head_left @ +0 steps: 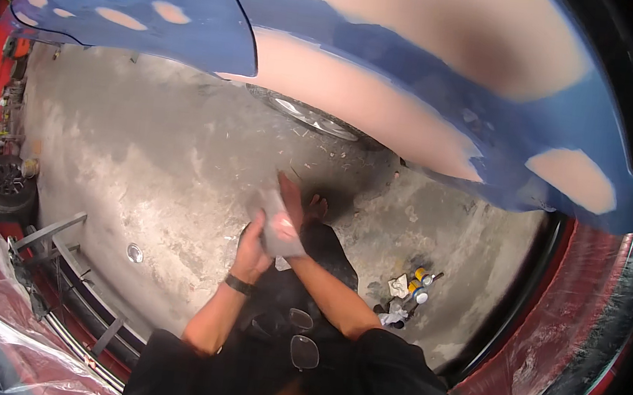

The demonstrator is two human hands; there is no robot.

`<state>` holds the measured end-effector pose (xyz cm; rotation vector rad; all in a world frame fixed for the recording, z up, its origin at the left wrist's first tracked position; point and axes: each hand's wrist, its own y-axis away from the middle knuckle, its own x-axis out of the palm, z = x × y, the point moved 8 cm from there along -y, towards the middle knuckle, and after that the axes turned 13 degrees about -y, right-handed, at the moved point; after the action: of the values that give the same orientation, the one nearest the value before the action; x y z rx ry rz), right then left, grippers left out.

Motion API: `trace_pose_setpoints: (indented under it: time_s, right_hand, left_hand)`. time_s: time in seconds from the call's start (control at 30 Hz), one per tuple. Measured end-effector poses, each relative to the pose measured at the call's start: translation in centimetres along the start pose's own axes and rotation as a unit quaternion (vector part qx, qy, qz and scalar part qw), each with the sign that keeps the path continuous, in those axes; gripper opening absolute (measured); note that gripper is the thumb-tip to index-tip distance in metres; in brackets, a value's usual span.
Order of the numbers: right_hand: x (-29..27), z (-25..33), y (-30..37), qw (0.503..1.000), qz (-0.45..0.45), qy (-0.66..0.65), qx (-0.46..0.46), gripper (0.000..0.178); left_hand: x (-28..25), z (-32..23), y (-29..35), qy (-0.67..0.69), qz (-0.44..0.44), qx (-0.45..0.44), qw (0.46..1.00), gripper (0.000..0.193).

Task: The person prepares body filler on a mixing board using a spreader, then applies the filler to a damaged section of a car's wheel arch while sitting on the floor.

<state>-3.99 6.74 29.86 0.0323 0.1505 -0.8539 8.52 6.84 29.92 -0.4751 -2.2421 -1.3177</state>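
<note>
My left hand, with a dark band at its wrist, is closed on a thin grey-white sheet, its thumb along the edge. Whether the sheet is paper or cloth is too blurred to tell; a pinkish patch shows on it. Behind and across the sheet lies my right hand, fingers stretched out and smeared by motion, its palm largely hidden. Both hands are close together over my lap, below the blue car body panel, which carries beige filled and sanded patches, and apart from it.
A wheel shows under the panel. On the grey concrete floor lie yellow-and-white containers and crumpled paper. Left stand a metal frame and a loose tyre. Plastic film covers red bodywork at right.
</note>
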Motion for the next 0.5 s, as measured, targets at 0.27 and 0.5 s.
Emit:
trace_pose_setpoints:
  time_s: [0.27,0.5]
  right_hand:
    - [-0.4,-14.9,-5.4,0.992,0.065,-0.052,0.094,0.042]
    - [4.0,-34.0,-5.4,0.88,0.195,-0.4,0.166,0.039]
  left_hand:
    - [-3.1,-0.8,-4.0,-0.027,-0.059,-0.028,0.998,0.046]
    - [-7.0,-2.7,-16.4,-0.035,-0.054,0.004,0.998,0.038]
